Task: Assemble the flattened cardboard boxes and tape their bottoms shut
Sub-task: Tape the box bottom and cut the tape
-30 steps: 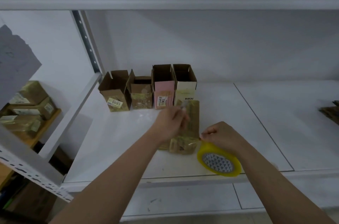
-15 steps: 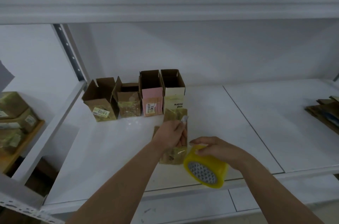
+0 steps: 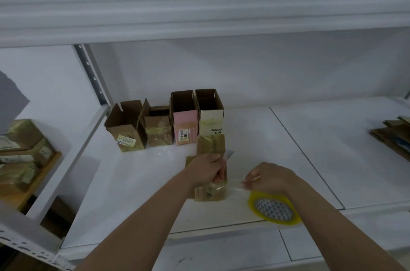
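Now box (image 3: pixel 210 146) — under left hand (image 3: pixel 207 169)

Taped brown packages (image 3: pixel 21 153) are sitting stacked on a wooden ledge (image 3: pixel 40 178) at the left. A white metal shelf (image 3: pixel 332 148) is spanning the view.

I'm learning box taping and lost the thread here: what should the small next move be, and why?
Probably cut the tape. The right hand pinches a clear strip stretched from the box lying on the shelf, the yellow tape roll just below it. The left hand holds the box and what looks like a small blade, so slicing the strip near the box seems next.
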A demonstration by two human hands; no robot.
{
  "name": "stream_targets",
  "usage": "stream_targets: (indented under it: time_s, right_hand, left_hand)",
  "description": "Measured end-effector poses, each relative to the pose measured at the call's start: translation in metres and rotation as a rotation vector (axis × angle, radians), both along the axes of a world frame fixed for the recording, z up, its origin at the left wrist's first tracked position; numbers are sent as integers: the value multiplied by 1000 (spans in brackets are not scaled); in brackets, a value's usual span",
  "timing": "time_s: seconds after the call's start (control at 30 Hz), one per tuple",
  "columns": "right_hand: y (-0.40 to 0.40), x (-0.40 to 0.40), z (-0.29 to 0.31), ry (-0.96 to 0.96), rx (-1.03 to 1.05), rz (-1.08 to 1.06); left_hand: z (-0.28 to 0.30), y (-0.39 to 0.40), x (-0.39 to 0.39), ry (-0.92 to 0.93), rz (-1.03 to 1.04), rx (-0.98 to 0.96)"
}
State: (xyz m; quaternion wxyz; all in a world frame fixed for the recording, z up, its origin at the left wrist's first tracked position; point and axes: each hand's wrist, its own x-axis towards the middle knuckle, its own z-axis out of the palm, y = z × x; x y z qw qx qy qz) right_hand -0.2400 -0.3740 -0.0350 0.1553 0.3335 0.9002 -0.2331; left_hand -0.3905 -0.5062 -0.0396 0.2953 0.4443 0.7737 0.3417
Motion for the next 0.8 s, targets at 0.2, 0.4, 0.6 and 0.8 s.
stream_targets:
  time_s: [0.2, 0.4, 0.6, 0.8]
  right_hand:
    - [2, 20, -7, 347, -406, -130]
    - [-1, 18, -17, 337, -281, -211]
    - [-8, 19, -6, 270, -125, -234]
    - [-21, 18, -6, 310, -56, -236]
  left_hand:
    - [11, -1, 1, 113, -147, -115]
    - [32, 1, 4, 219, -323, -317]
    - [34, 18, 13, 371, -415, -491]
    - [22, 23, 15, 397, -403, -519]
